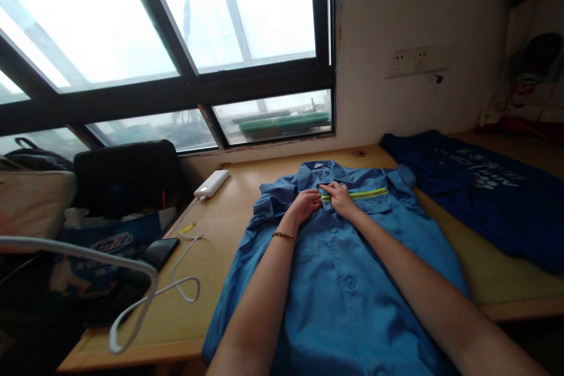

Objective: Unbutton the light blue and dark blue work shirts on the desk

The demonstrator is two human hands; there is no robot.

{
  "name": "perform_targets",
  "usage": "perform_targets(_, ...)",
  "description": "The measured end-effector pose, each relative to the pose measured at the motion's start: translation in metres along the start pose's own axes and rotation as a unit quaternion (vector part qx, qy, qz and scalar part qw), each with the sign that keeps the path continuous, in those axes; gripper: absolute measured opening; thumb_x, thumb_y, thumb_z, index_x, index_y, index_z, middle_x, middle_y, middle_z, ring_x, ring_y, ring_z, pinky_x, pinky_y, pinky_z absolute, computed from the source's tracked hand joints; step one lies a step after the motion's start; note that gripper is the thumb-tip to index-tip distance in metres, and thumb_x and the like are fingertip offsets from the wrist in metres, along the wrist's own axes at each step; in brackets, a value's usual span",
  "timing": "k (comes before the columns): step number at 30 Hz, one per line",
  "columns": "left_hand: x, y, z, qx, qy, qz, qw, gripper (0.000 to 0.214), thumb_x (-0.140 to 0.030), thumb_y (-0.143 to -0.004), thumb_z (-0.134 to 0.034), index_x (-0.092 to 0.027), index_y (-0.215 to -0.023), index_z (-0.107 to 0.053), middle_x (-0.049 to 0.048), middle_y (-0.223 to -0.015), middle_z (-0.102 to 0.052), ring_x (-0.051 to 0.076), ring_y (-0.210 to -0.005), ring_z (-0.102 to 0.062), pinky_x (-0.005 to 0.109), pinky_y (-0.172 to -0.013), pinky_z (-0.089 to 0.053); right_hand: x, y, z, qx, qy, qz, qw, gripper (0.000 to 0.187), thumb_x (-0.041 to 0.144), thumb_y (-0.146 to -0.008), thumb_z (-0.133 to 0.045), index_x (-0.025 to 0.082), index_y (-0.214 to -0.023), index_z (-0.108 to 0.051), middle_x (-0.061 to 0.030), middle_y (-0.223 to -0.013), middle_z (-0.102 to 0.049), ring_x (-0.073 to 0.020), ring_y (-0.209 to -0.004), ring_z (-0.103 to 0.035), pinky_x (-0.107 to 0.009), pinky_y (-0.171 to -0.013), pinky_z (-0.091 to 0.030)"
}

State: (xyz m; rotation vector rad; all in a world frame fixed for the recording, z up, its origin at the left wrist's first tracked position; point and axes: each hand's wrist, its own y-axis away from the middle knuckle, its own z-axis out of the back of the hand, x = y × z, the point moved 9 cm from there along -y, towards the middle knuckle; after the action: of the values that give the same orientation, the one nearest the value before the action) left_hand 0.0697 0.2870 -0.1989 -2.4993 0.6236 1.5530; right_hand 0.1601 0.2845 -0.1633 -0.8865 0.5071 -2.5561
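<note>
A blue work shirt (317, 299) lies front up on the table, its collar toward the window and a yellow-green reflective strip across the chest. My left hand (305, 205), with a beaded bracelet on the wrist, is at the front placket just below the collar, its fingers bent together on the cloth. Close beside it, my right hand (340, 198) pinches the placket edge, the index finger reaching left toward the left fingertips. Whatever button lies under the fingers is hidden. Lower down the placket, buttons show between my forearms.
A dark blue shirt (489, 188) with white print lies to the right on the wooden table (211, 258). At left are a white power bank (212, 184), a white cable (178, 282) and a dark phone (161, 252). Bags and a black chair back (127, 170) stand beyond the left edge.
</note>
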Motion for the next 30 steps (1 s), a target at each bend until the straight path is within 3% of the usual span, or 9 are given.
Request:
perform_targets(5,0.003,-0.003,-0.002,-0.009,-0.025,0.006,1.0,0.009,-0.014,-0.069,-0.062,-0.008,-0.071,-0.055,0.0014,-0.06,-0.054,0.006,-0.053,-0.051,0.017,-0.052,-0.042,0.0,0.0,0.005,0.009,-0.019,-0.004,1.0,0.045,0.005,-0.077,-0.034,0.024,-0.111,-0.056,-0.0048,-0.087,-0.055,-0.015,-0.081,-0.047,-0.027,-0.079,-0.032)
perform_targets(8,0.006,-0.005,0.003,-0.029,-0.008,0.014,0.999,0.01,-0.01,-0.067,-0.063,-0.009,-0.07,-0.053,0.0015,-0.061,-0.055,0.007,-0.054,-0.053,0.017,-0.053,-0.043,0.002,0.003,0.024,-0.07,-0.058,-0.019,0.996,0.034,0.01,-0.077,-0.038,0.02,-0.098,-0.063,-0.005,-0.086,-0.058,-0.016,-0.082,-0.05,-0.028,-0.078,-0.035)
perform_targets(11,0.008,-0.005,0.003,-0.012,0.04,0.022,0.999,0.006,-0.009,-0.071,-0.059,-0.008,-0.073,-0.054,0.0052,-0.068,-0.058,0.01,-0.06,-0.057,0.02,-0.058,-0.047,0.004,0.01,0.04,-0.134,-0.089,-0.036,0.986,0.021,0.017,-0.076,-0.045,0.019,-0.084,-0.064,-0.0046,-0.084,-0.061,-0.0171,-0.081,-0.052,-0.029,-0.077,-0.037)
perform_targets(17,0.005,-0.001,0.002,-0.006,0.048,0.019,0.999,0.006,-0.011,-0.077,-0.052,-0.006,-0.078,-0.055,0.0089,-0.071,-0.061,0.012,-0.061,-0.059,0.023,-0.061,-0.049,0.013,0.014,0.043,-0.128,-0.125,-0.007,0.984,0.017,0.02,-0.074,-0.048,0.018,-0.078,-0.064,-0.0033,-0.08,-0.063,-0.0155,-0.079,-0.055,-0.026,-0.074,-0.041)
perform_targets(24,0.003,-0.001,0.003,-0.01,0.048,-0.002,0.999,0.007,-0.006,-0.071,-0.057,-0.009,-0.076,-0.052,0.0081,-0.076,-0.06,0.012,-0.066,-0.06,0.024,-0.064,-0.049,0.01,0.012,0.042,-0.131,-0.114,-0.006,0.985,0.016,0.025,-0.073,-0.051,0.019,-0.076,-0.066,-0.0036,-0.077,-0.064,-0.0159,-0.077,-0.055,-0.028,-0.076,-0.04)
perform_targets(30,0.001,0.0,0.015,-0.095,0.014,-0.042,0.995,0.029,-0.002,-0.059,-0.067,-0.01,-0.08,-0.049,0.0015,-0.063,-0.055,0.01,-0.055,-0.057,0.02,-0.052,-0.045,-0.008,0.006,0.024,-0.077,-0.156,-0.067,0.982,0.023,0.035,-0.066,-0.058,0.015,-0.076,-0.066,-0.0044,-0.075,-0.065,-0.0146,-0.063,-0.055,-0.026,-0.061,-0.042)
